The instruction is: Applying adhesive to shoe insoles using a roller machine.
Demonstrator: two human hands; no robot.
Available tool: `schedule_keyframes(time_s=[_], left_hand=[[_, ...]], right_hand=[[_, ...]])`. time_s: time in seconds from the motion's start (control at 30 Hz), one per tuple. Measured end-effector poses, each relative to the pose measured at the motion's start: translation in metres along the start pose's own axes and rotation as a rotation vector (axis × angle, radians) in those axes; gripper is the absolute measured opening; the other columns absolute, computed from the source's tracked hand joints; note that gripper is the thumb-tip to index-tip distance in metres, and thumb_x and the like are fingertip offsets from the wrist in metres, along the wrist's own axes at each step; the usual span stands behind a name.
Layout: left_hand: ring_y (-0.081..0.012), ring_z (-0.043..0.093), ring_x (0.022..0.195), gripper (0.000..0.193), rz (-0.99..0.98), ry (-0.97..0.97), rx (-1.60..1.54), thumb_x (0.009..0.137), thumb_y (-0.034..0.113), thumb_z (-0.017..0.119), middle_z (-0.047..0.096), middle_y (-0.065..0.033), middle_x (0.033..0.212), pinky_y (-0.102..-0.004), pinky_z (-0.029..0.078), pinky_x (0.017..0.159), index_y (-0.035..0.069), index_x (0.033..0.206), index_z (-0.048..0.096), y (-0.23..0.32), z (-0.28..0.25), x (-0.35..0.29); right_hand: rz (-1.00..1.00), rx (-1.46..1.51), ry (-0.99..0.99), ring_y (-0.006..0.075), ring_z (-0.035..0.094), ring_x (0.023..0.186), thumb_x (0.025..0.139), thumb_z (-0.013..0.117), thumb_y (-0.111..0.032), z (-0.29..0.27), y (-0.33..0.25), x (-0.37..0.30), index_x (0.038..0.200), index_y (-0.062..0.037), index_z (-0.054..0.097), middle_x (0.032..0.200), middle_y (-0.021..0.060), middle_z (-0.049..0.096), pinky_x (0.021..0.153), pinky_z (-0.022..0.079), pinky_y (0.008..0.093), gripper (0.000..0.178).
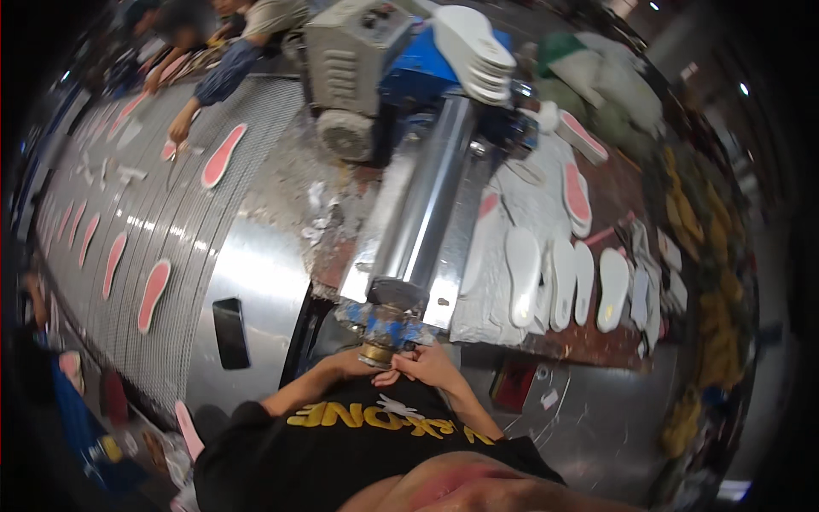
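Note:
A roller machine with a long shiny metal roller stands in front of me, its near end carrying a brass fitting below worn blue parts. My left hand is at the left side of that fitting, its fingers mostly hidden behind it. On the other side, my right hand is closed, fingertips pinched together close to the fitting and near the left fingers. Whatever lies between those fingertips is too small to make out. A stack of white insoles sits on top of the machine's far end.
Pink insoles lie spread over a mesh conveyor at left, where another person's hand reaches in. A phone rests on the metal ledge. White insoles cover the right-hand table; a red-dark phone-like object lies below it.

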State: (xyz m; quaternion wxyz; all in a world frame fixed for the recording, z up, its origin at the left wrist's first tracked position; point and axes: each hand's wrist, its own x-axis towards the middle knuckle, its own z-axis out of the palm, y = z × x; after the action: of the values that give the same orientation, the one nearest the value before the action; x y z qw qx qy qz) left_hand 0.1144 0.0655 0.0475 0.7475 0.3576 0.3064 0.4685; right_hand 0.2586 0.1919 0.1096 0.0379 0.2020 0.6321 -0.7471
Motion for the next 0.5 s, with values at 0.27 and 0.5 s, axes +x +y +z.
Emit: schedule_keyframes(time_s=[0.27, 0.5], left_hand=[[-0.0076, 0.046, 0.05, 0.02, 0.009, -0.076, -0.117, 0.094, 0.015, 0.046, 0.048, -0.002, 0.056, -0.0192, 0.03, 0.044, 0.0, 0.093, 0.06, 0.011, 0.007, 0.003], [-0.0092, 0.05, 0.05, 0.036, 0.043, -0.156, -0.106, 0.096, 0.031, 0.05, 0.05, -0.0027, 0.057, -0.019, 0.032, 0.042, 0.001, 0.117, 0.048, 0.013, 0.008, 0.0]], right_hand=[[0.07, -0.023, -0.091, 0.0047, 0.048, 0.046, 0.083, 0.068, -0.011, -0.005, -0.03, -0.005, 0.086, 0.0001, 0.06, 0.055, -0.0003, 0.053, 0.043, 0.035, 0.0208, 0.014], [0.16, 0.085, -0.128, 0.0048, 0.045, 0.044, 0.085, 0.066, -0.01, -0.004, -0.021, -0.006, 0.077, -0.002, 0.056, 0.055, 0.0003, 0.053, 0.041, 0.031, 0.0197, 0.015]])
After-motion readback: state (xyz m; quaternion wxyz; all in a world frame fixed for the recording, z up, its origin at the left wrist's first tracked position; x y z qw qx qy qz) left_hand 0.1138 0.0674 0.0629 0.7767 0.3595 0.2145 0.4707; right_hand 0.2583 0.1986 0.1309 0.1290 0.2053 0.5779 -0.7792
